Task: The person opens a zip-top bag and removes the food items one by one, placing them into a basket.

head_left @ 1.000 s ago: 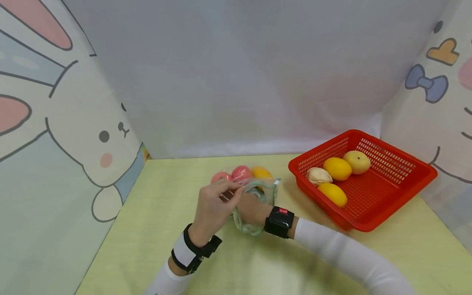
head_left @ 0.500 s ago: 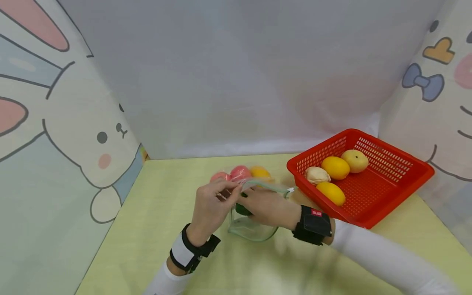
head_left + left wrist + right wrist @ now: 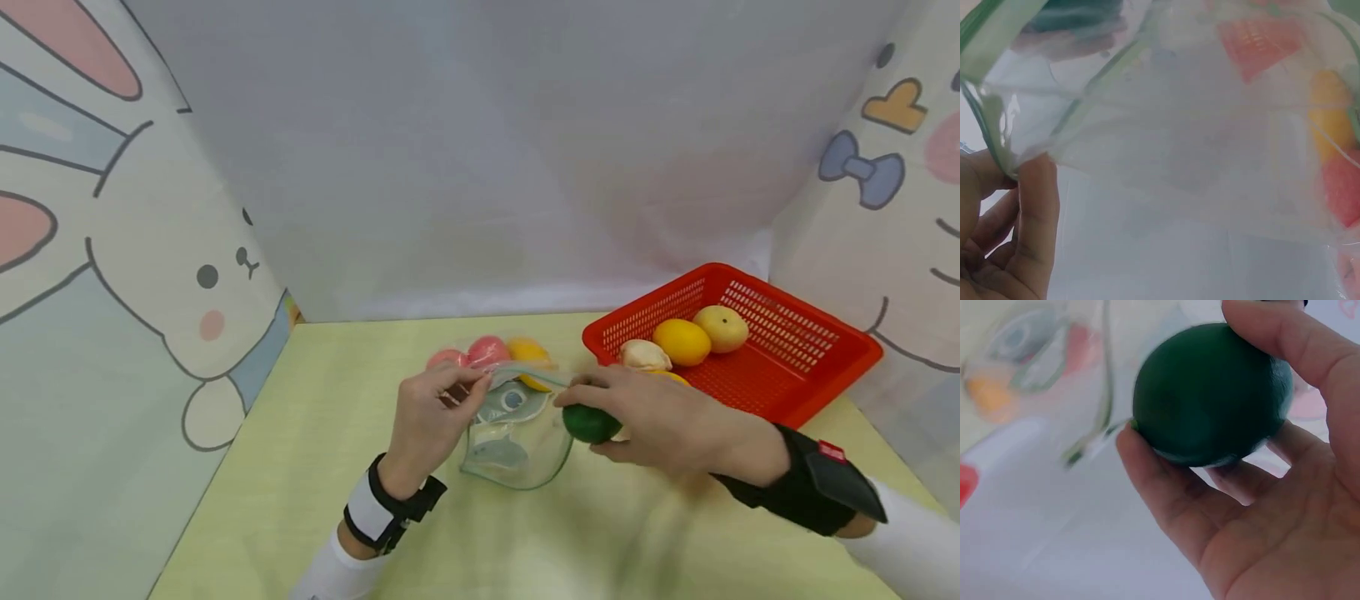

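Note:
My left hand (image 3: pixel 438 417) pinches the rim of a clear zip bag (image 3: pixel 517 458) with pale green edging. In the left wrist view its thumb and fingers (image 3: pixel 1038 215) grip one corner of the bag's mouth. My right hand (image 3: pixel 675 421) holds a smooth, dark green round fruit (image 3: pixel 588 423), just right of the bag. Thumb and fingertips wrap the fruit's sides in the right wrist view. Two pink round fruits (image 3: pixel 489 350) and a yellow fruit (image 3: pixel 528 350) lie at the bag's far end, under clear plastic.
A red plastic basket (image 3: pixel 810 392) stands at the right, partly behind my right hand. Inside are yellow fruits (image 3: pixel 681 342), a pale yellow round fruit (image 3: pixel 722 327) and a cream-coloured lumpy item (image 3: pixel 645 355). A cloth wall (image 3: pixel 525 167) rises behind the pale yellow table (image 3: pixel 352 375).
My right hand has come out of the bag with the green fruit and moved right, towards the basket. The left hand stays at the bag's rim.

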A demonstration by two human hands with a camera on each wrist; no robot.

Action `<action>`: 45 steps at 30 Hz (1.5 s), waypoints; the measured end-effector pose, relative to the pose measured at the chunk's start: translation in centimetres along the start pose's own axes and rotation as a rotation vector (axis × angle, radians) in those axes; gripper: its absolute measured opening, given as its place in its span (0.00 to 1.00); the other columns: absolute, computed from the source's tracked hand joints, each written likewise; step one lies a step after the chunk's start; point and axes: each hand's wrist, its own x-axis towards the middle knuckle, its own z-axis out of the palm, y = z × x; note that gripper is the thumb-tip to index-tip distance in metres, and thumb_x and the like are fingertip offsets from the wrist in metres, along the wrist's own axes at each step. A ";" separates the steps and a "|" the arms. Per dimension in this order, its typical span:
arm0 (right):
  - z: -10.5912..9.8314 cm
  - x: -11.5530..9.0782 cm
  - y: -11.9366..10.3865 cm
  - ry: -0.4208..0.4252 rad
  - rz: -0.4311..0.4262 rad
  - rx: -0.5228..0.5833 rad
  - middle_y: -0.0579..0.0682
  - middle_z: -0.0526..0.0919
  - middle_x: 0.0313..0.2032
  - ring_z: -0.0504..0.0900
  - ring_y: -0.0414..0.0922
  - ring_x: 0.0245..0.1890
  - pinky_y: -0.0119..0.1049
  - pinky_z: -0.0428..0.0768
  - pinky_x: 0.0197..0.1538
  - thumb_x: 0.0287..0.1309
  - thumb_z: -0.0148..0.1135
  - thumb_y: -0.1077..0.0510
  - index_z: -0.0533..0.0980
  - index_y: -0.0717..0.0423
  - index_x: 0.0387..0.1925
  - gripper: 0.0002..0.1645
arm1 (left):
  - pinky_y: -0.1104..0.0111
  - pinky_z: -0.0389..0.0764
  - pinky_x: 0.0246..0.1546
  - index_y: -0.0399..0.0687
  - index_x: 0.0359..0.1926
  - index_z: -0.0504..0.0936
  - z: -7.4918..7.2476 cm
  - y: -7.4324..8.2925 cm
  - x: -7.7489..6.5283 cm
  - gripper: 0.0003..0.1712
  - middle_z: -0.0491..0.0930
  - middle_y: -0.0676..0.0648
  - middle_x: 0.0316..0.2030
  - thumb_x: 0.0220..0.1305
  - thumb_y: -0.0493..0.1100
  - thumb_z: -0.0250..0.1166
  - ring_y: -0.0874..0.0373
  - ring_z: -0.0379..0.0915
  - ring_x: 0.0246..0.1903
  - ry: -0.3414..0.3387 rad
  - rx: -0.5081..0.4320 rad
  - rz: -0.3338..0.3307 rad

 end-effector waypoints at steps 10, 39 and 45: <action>-1.3 -3.3 11.0 0.048 0.284 -0.012 0.51 0.85 0.49 0.80 0.46 0.45 0.44 0.90 0.42 0.47 0.86 0.54 0.81 0.55 0.60 0.37 | 0.79 0.84 0.25 0.36 0.36 0.91 0.1 0.0 0.0 0.03 0.90 0.43 0.28 0.60 0.29 0.75 0.57 0.84 0.21 0.001 -0.008 0.011; 3.9 -0.8 22.5 -0.418 0.472 0.100 0.53 0.83 0.41 0.77 0.49 0.39 0.43 0.83 0.46 0.51 0.81 0.59 0.79 0.64 0.55 0.31 | 0.80 0.83 0.25 0.36 0.37 0.91 -0.1 0.1 0.0 0.04 0.89 0.43 0.28 0.59 0.30 0.76 0.58 0.83 0.22 -0.007 0.030 0.004; 2.6 -0.7 21.3 -0.334 0.428 0.061 0.57 0.86 0.45 0.81 0.51 0.41 0.46 0.87 0.46 0.57 0.79 0.55 0.77 0.68 0.59 0.33 | 0.80 0.84 0.25 0.37 0.37 0.91 -0.2 0.0 0.0 0.04 0.89 0.43 0.27 0.60 0.30 0.75 0.58 0.83 0.22 -0.008 0.017 0.005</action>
